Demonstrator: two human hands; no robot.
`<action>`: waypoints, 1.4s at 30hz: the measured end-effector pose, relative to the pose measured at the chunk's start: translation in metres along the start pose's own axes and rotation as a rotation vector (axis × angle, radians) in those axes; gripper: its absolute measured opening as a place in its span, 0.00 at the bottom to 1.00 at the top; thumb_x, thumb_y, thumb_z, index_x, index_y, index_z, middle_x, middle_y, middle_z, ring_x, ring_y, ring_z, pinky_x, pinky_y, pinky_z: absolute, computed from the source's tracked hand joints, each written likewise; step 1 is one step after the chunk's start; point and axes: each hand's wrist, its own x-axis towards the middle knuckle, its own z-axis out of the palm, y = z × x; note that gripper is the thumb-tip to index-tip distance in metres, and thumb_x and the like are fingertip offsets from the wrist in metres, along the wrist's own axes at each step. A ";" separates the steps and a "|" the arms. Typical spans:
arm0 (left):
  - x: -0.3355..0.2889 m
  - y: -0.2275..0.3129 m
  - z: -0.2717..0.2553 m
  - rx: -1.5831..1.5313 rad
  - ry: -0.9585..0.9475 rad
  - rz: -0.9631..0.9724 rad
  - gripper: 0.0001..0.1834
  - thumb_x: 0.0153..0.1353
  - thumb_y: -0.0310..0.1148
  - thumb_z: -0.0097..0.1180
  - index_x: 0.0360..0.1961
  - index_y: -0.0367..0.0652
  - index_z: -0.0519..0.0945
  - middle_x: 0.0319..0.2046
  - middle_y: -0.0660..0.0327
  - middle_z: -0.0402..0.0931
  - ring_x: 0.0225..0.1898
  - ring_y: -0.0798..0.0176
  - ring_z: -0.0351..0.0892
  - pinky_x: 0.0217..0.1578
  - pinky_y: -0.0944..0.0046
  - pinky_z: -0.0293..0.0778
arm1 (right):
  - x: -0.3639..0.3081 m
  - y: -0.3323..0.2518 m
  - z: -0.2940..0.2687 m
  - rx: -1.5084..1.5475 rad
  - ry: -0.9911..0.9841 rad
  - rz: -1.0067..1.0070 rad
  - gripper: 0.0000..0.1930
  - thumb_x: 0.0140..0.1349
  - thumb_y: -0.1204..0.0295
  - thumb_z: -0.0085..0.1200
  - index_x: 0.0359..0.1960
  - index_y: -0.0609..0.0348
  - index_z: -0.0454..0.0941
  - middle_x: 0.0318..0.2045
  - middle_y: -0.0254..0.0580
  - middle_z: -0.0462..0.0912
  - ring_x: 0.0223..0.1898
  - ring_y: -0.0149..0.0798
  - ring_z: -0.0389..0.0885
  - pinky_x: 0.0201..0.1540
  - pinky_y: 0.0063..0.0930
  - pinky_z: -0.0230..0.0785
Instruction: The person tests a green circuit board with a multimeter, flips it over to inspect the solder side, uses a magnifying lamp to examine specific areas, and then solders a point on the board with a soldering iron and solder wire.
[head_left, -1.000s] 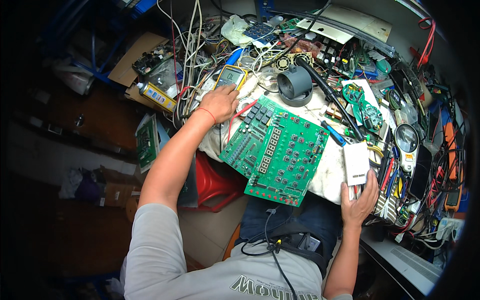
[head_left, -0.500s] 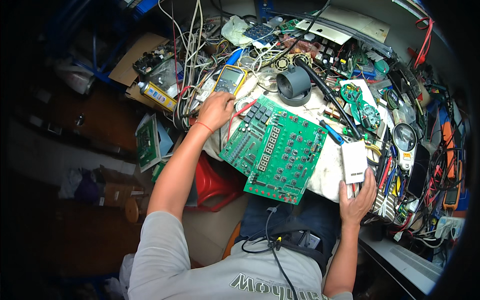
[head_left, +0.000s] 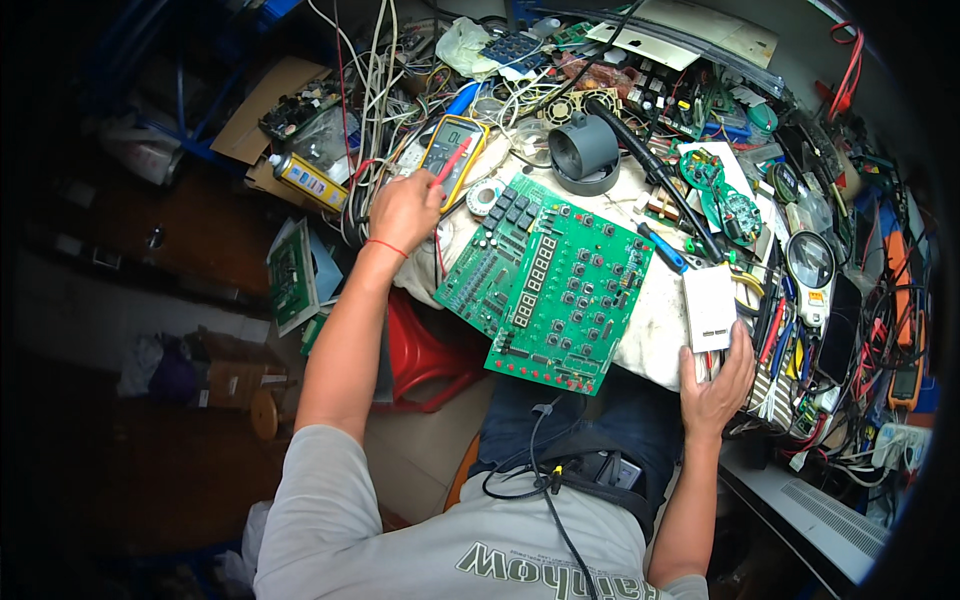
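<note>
My left hand (head_left: 405,213) is closed around a red test probe (head_left: 456,158), which slants up across the face of a yellow-edged multimeter (head_left: 438,150). Dark characters show on the meter's screen. Just right of that hand lies a large green circuit board (head_left: 560,290) with a row of seven-segment digits, many small buttons and black relays. On the board's other side, the thumb and fingers of my right hand (head_left: 712,398) flank the lower end of a white box (head_left: 709,305) with two small slots. Part of that grip is hidden.
Behind the board stands a grey round pipe fitting (head_left: 584,155). A blue-handled screwdriver (head_left: 663,248) lies near the white box. Tools, a magnifier (head_left: 809,262) and wires crowd the right side. Tangled cables (head_left: 375,110) hang at the left, above a red stool (head_left: 425,360).
My left hand has shifted slightly left, off the meter's dial. The red probe, earlier pointing over the board's corner, now points up across the meter. The screen, blank before, shows characters.
</note>
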 end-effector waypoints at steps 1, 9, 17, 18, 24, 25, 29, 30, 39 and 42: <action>-0.001 -0.003 -0.005 -0.036 -0.013 -0.057 0.14 0.69 0.41 0.61 0.44 0.40 0.84 0.29 0.46 0.84 0.36 0.41 0.85 0.39 0.45 0.78 | 0.000 0.000 0.000 -0.008 0.014 -0.016 0.42 0.57 0.63 0.73 0.71 0.64 0.68 0.67 0.54 0.76 0.68 0.57 0.74 0.71 0.50 0.63; -0.084 -0.002 0.000 0.044 -0.052 -0.248 0.14 0.69 0.42 0.59 0.43 0.42 0.81 0.30 0.46 0.85 0.35 0.39 0.87 0.38 0.44 0.79 | 0.000 0.002 0.002 0.007 0.022 -0.026 0.42 0.57 0.62 0.73 0.71 0.64 0.68 0.67 0.55 0.76 0.68 0.58 0.74 0.71 0.50 0.63; -0.113 -0.038 0.059 -0.264 0.013 -0.335 0.12 0.67 0.36 0.65 0.40 0.37 0.83 0.30 0.49 0.87 0.32 0.52 0.89 0.36 0.54 0.82 | 0.000 0.000 0.000 0.016 0.004 0.001 0.43 0.55 0.60 0.74 0.71 0.63 0.69 0.65 0.53 0.77 0.66 0.56 0.75 0.67 0.49 0.65; -0.113 -0.041 0.066 -0.348 0.023 -0.367 0.12 0.67 0.35 0.65 0.42 0.36 0.83 0.30 0.51 0.88 0.32 0.56 0.89 0.36 0.56 0.81 | 0.001 0.000 -0.001 0.044 0.012 0.000 0.43 0.54 0.61 0.75 0.70 0.62 0.69 0.65 0.52 0.77 0.66 0.56 0.75 0.66 0.48 0.65; -0.115 -0.058 0.079 -0.622 -0.017 -0.446 0.14 0.67 0.30 0.67 0.48 0.32 0.84 0.31 0.58 0.87 0.31 0.72 0.82 0.35 0.68 0.78 | 0.004 -0.004 -0.004 0.102 0.057 -0.003 0.42 0.53 0.63 0.76 0.69 0.59 0.71 0.66 0.49 0.77 0.66 0.54 0.76 0.67 0.47 0.66; -0.116 -0.060 0.080 -0.584 -0.018 -0.446 0.13 0.66 0.30 0.67 0.47 0.32 0.84 0.31 0.58 0.87 0.31 0.72 0.82 0.35 0.68 0.78 | 0.004 -0.004 -0.005 0.102 0.048 0.003 0.42 0.53 0.63 0.76 0.69 0.58 0.71 0.66 0.49 0.77 0.66 0.54 0.75 0.67 0.47 0.66; -0.117 -0.071 0.085 -0.490 -0.026 -0.442 0.11 0.66 0.29 0.68 0.45 0.32 0.84 0.31 0.60 0.86 0.32 0.73 0.82 0.35 0.69 0.77 | 0.004 -0.003 -0.004 0.124 0.047 0.006 0.42 0.52 0.63 0.76 0.69 0.58 0.71 0.66 0.49 0.77 0.66 0.53 0.75 0.67 0.47 0.66; -0.117 -0.074 0.088 -0.512 -0.029 -0.429 0.11 0.66 0.28 0.67 0.45 0.32 0.83 0.31 0.60 0.86 0.32 0.73 0.82 0.35 0.69 0.77 | 0.004 -0.002 -0.004 0.129 0.049 0.004 0.42 0.52 0.63 0.76 0.69 0.58 0.71 0.66 0.49 0.77 0.66 0.53 0.75 0.67 0.47 0.66; -0.126 -0.086 0.092 -0.959 -0.153 -0.570 0.08 0.69 0.25 0.64 0.45 0.32 0.82 0.35 0.62 0.85 0.32 0.74 0.79 0.35 0.73 0.74 | 0.005 -0.004 -0.006 0.144 0.051 0.006 0.43 0.52 0.64 0.76 0.70 0.58 0.70 0.65 0.49 0.77 0.66 0.53 0.75 0.68 0.48 0.66; -0.126 -0.082 0.081 -0.828 -0.135 -0.538 0.09 0.70 0.28 0.62 0.47 0.33 0.82 0.33 0.65 0.83 0.32 0.75 0.77 0.34 0.72 0.72 | 0.006 -0.004 -0.009 0.160 0.022 0.029 0.43 0.52 0.64 0.76 0.70 0.58 0.70 0.66 0.48 0.76 0.66 0.53 0.75 0.68 0.48 0.66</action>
